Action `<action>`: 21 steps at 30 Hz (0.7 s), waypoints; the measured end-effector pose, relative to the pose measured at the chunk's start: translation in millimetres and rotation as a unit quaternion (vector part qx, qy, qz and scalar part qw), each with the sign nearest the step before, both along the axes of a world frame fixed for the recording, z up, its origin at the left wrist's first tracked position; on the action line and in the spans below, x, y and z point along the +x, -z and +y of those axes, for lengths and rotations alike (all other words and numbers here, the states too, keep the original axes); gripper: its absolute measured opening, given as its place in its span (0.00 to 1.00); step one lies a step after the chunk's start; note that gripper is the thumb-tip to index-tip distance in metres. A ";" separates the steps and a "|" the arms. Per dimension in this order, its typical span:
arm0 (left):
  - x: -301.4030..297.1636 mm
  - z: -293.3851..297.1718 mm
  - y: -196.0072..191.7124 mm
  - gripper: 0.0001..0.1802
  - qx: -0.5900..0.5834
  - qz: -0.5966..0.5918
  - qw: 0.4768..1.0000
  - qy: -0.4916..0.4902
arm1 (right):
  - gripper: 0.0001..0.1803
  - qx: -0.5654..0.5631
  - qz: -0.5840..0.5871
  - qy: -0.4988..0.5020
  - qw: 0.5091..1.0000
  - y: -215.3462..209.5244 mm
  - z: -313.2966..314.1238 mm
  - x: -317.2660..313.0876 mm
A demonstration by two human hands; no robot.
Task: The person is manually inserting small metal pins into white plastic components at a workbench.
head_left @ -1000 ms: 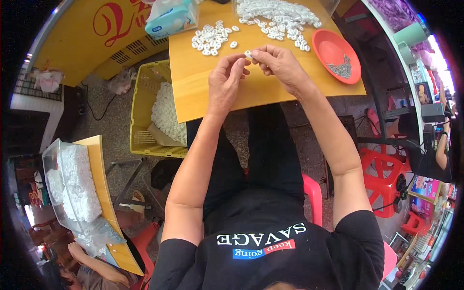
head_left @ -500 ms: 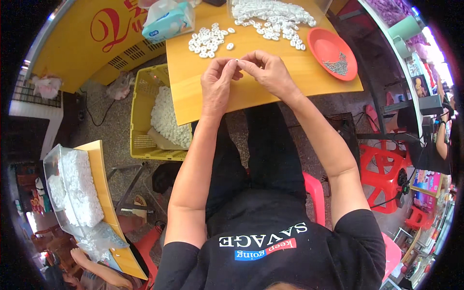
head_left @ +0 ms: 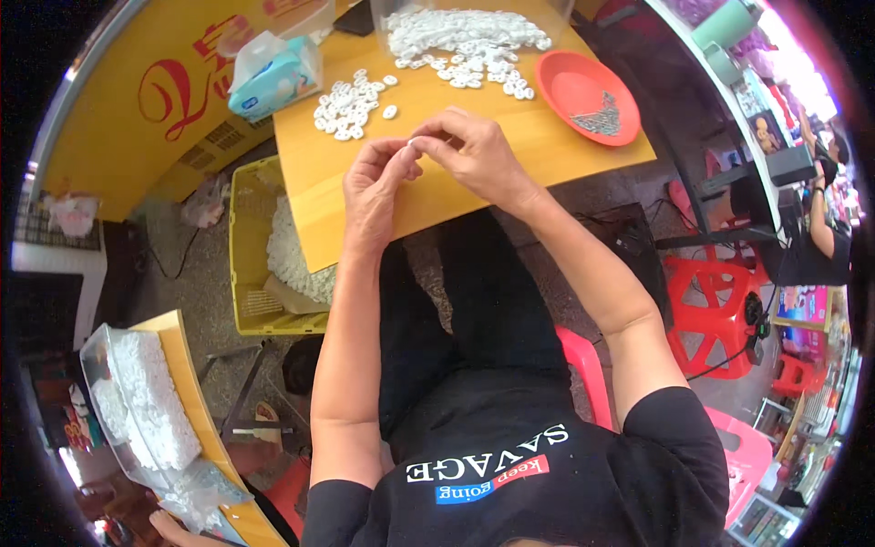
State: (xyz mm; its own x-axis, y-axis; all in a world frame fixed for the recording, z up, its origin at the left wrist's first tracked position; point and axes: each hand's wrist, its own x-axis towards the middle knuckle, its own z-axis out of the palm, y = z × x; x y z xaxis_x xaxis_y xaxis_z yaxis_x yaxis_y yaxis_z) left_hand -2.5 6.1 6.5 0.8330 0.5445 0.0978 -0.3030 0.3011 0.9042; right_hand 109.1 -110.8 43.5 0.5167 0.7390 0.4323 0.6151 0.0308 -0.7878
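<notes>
My left hand [head_left: 372, 187] and my right hand [head_left: 481, 159] meet fingertip to fingertip above the near part of a yellow wooden table [head_left: 319, 214]. Between their pinched fingers shows a tiny bit of a small white piece [head_left: 412, 143]; the fingers hide the rest. Just beyond my left hand lies a loose group of small white oval pieces [head_left: 346, 108], with a single oval [head_left: 390, 112] beside it. A larger heap of white ovals [head_left: 465, 36] spills from a clear bin at the far edge. Right of my hands, an orange-red plate [head_left: 558, 82] holds small thin metal parts [head_left: 600, 118].
A tissue pack [head_left: 273, 80] stands at the table's far left. Below the left edge sits a yellow crate [head_left: 251, 251] of white pieces. At lower left, a clear tub [head_left: 146, 401] rests on another board near a person's hand. Red stools [head_left: 706, 310] stand at right.
The whole view has shifted and tilted slightly, so the table and its contents appear farther left. Both hands stay pinched together on the small white piece.
</notes>
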 end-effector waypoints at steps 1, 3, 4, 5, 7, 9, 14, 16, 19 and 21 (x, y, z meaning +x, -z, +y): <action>-0.9 0.0 0.3 0.09 0.002 0.011 1.000 -0.005 | 0.08 0.009 0.053 -0.002 0.999 1.2 -0.3 -3.0; -1.4 -0.9 -1.1 0.08 0.012 0.016 1.000 -0.005 | 0.08 0.011 0.117 -0.006 0.993 3.1 -2.0 -4.5; -0.9 -1.1 -0.3 0.08 0.022 0.015 1.000 0.000 | 0.08 0.015 0.184 -0.021 0.983 3.5 -3.9 -4.4; -1.0 0.0 1.3 0.08 0.021 0.012 1.000 0.006 | 0.09 0.004 0.180 -0.021 0.983 1.8 -5.3 -4.7; -1.2 1.7 5.4 0.09 0.030 0.018 0.999 0.006 | 0.09 -0.002 0.176 -0.023 0.984 -1.7 -9.4 -5.5; -1.7 0.0 4.1 0.09 0.039 0.022 0.999 0.009 | 0.09 -0.009 0.173 -0.025 0.984 -3.0 -17.2 0.2; -4.3 3.8 7.3 0.08 0.009 0.001 1.000 -0.006 | 0.10 -0.083 -0.107 0.100 0.986 -20.3 -68.8 70.6; -0.3 0.7 5.9 0.08 0.010 -0.001 1.000 0.003 | 0.13 -0.100 -0.276 0.214 0.932 -8.1 -113.4 132.5; 0.7 1.3 6.4 0.08 0.018 -0.002 1.000 0.001 | 0.20 -0.203 -0.315 0.397 0.838 -3.8 -177.9 184.7; 1.2 1.4 7.7 0.08 0.021 -0.004 1.000 0.000 | 0.25 -0.253 -0.234 0.450 0.824 1.9 -203.3 196.2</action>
State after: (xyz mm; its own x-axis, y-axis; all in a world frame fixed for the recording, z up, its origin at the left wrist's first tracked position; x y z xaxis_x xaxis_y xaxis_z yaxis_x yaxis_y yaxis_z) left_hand -1.2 7.5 -1.2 0.8324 0.5393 0.1278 -0.3102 0.2622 0.9138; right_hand 305.3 -314.1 41.5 0.8178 0.2942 0.4946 0.4494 -0.8634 -0.2295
